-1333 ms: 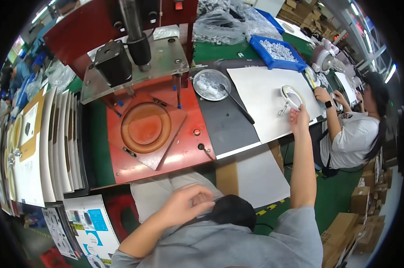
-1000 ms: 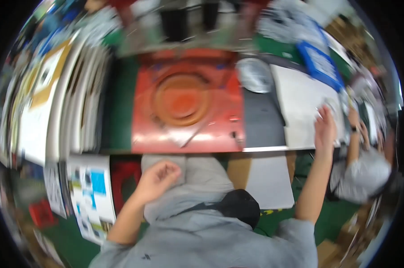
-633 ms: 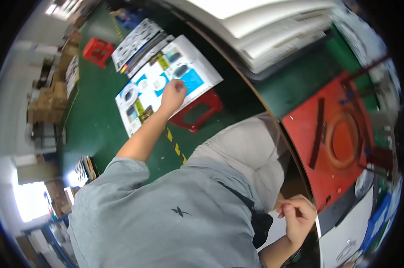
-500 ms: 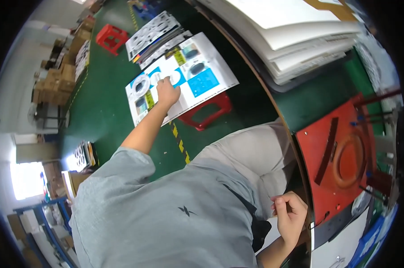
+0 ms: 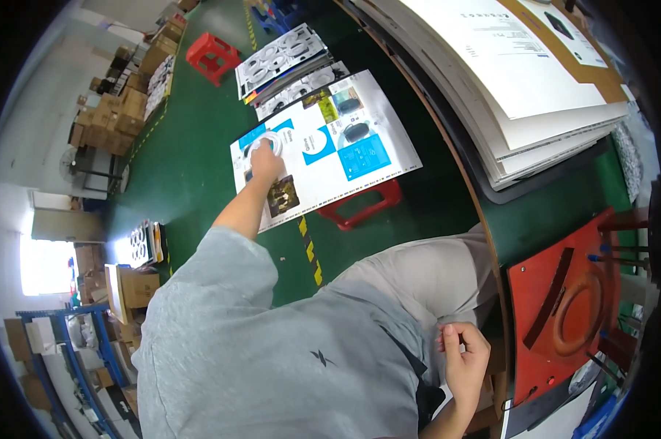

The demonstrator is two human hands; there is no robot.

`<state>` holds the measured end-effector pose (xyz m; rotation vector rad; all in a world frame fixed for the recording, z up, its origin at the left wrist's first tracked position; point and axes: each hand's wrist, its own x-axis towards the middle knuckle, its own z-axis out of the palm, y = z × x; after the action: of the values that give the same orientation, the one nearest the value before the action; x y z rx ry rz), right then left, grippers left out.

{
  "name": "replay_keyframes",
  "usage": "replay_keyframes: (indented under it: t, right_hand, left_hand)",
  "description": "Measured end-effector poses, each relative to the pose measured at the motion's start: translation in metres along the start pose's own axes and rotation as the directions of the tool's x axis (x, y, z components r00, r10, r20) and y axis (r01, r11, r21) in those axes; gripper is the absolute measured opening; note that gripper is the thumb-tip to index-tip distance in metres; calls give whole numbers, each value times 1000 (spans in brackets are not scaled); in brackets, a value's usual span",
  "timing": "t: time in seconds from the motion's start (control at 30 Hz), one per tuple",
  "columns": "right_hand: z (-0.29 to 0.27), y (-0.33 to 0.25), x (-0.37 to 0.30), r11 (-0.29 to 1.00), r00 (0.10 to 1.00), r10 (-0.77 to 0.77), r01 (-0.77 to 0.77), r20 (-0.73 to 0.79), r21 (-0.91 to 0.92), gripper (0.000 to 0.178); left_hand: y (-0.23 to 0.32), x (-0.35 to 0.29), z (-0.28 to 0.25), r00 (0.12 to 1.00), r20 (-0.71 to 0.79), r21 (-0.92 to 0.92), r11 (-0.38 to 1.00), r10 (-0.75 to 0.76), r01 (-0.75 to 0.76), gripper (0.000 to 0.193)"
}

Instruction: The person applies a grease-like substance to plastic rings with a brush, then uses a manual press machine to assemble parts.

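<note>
Left hand: bent fingers on the smooth white ring; the left hand partly hides it, so I cannot tell whether it grips.
White ring: near the left end of the flat white printed sheet with blue panels.
Sheet's edges: overhanging the red plastic stool; open green floor to the left.
Right hand: the right hand curls loosely closed beside the green-topped counter's edge.
Since half a second ago: left hand, then apart from the ring, has reached it.
</note>
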<state>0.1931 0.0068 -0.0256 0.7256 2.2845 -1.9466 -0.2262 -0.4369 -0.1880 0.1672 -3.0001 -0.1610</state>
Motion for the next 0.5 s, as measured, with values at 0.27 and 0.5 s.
replay_keyframes:
  t: [0.27, 0.5]
  right_hand:
    - [2, -24, 14, 986, 993, -116, 114, -5, -124, 12]
    - [-7, -53, 7, 893, 868, -448, 445, -216, -66, 5]
  left_hand:
    - [139, -20, -139, 594, 578, -784, 583, 560, 214, 39]
    - [282, -130, -254, 313, 187, -974, 136, 931, 179, 36]
